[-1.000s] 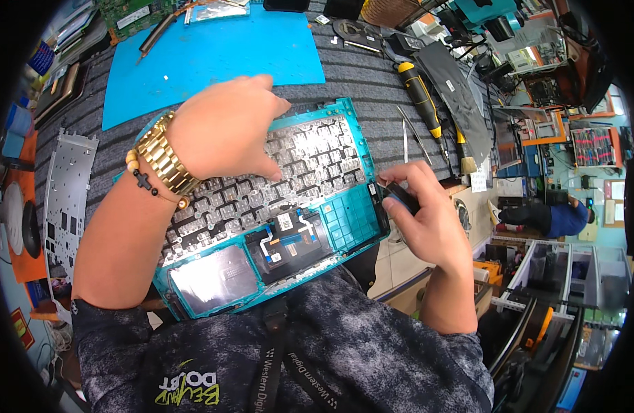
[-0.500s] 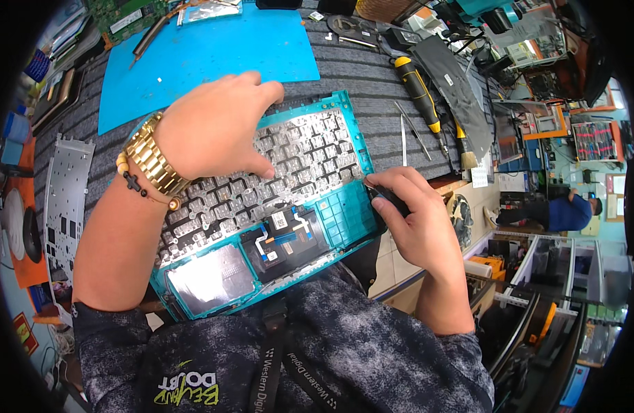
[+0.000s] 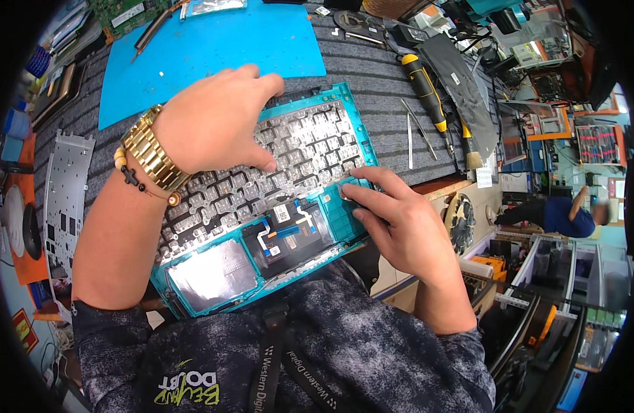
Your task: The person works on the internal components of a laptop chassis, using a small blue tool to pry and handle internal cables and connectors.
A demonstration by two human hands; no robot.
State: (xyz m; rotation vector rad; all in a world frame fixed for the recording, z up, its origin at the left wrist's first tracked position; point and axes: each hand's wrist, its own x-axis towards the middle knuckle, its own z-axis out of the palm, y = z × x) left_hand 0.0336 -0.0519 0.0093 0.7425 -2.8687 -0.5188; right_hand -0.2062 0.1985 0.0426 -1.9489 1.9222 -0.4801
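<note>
A teal laptop top case [image 3: 362, 131] lies tilted in front of me, its inner side facing up. Fixed in it is a bare silver-and-black keyboard [image 3: 310, 141]; a touchpad's dark underside [image 3: 282, 251] shows below. My left hand [image 3: 213, 127] is open over the keyboard's left half, thumb on its middle and fingers reaching past the case's far edge. The palm hides part of the keys. At the lower right corner of the keyboard, my right hand [image 3: 403, 224] touches the case with its fingers apart. No held thing is visible in it.
A blue mat [image 3: 213, 51] lies beyond the case on grey striped cloth. To the right are a yellow-black screwdriver [image 3: 425, 93], tweezers [image 3: 419, 129], a brush [image 3: 472, 158] and a dark sheet [image 3: 461, 89]. A perforated metal plate [image 3: 69, 199] stands left. Another person [image 3: 568, 217] is far right.
My right hand has moved left from the case's right edge onto its keyboard corner, and its fingers have spread. My left hand has barely shifted.
</note>
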